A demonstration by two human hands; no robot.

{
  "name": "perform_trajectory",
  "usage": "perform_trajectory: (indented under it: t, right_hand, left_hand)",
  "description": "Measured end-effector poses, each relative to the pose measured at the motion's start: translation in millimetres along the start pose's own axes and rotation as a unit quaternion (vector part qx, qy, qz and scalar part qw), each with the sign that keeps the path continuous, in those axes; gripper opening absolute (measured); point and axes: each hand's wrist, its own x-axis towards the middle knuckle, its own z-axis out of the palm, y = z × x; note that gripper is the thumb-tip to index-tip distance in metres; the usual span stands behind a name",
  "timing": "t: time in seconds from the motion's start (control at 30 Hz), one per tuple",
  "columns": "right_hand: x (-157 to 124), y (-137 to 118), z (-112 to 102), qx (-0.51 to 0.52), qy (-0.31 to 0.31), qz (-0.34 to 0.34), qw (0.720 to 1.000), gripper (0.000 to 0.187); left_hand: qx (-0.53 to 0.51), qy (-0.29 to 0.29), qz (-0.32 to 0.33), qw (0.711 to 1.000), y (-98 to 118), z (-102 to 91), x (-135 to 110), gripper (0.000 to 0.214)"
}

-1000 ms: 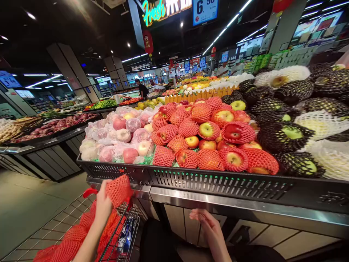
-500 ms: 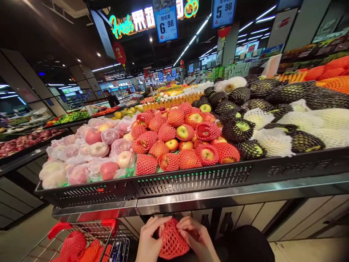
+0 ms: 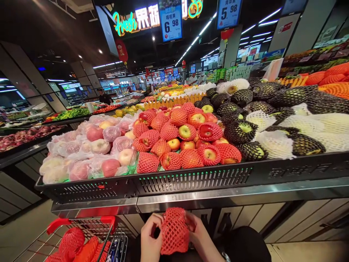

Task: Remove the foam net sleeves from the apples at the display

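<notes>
Red foam netting, a single sleeve of it, sits low in the middle of the view, just below the steel edge of the fruit stand, pinched between both hands. The left hand has its grip closed on the netting's left side, thumb and fingers curled onto the mesh; the right hand clasps the right side in the same way.

Overhead, a neon sign reads "Fresh" in green script, followed by white Chinese characters. Two blue price boards hang there: one shows "6.98", the other "5.98".

Directly ahead, a black slotted tray on the stand holds the fruit in groups: apples in red netting in the middle, pale apples in clear wrap to the left, green fruit in black netting to the right, with white netting beyond. The apples are too many and too overlapped to count.

At lower left stands a shopping trolley with a red handle, holding several more loose red nets; their number cannot be told. A person in dark clothing stands far back in the aisle.
</notes>
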Motion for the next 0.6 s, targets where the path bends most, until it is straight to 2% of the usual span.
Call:
perform_trajectory:
  t: [0.07,0.17,0.27,0.33,0.4,0.47,0.53,0.6]
  right_hand:
    - [-2.9,-13.5,-0.2,-0.026,0.018,-0.040,0.999,0.053]
    - [-6.7,-31.7,-3.7,-0.093,0.014,-0.056,0.994,0.067]
    - [-9.2,-45.1,-11.4,-0.250,-0.079,-0.042,0.964,0.058]
    - [-9.4,-54.7,-17.8,-0.330,-0.105,-0.048,0.937,0.045]
    - [-6.6,-70.2,-22.9,-0.373,-0.083,-0.098,0.919,0.028]
    - [2.2,-95.4,-23.9,-0.408,-0.054,-0.204,0.888,0.017]
    - [20.5,-130.1,-18.2,-0.466,-0.054,-0.323,0.822,0.016]
    - [50.1,-168.8,-5.3,-0.542,-0.100,-0.414,0.724,0.022]
  left_hand:
    - [0.049,-0.059,0.065,0.995,7.0,7.2,-0.5,0.017]
    - [0.084,-0.100,0.171,0.977,17.9,20.6,0.8,0.013]
    - [0.071,-0.124,0.279,0.950,19.8,25.9,0.9,0.022]
    - [0.076,-0.107,0.297,0.946,14.8,20.8,-2.1,0.026]
    - [0.098,-0.065,0.256,0.960,7.5,10.5,-6.8,0.026]
    - [0.114,-0.001,0.169,0.979,0.6,-0.3,-11.6,0.025]
    - [0.095,0.096,0.061,0.989,-4.5,-7.0,-15.9,0.031]
    - [0.048,0.185,-0.047,0.980,-8.7,-8.3,-20.6,0.041]
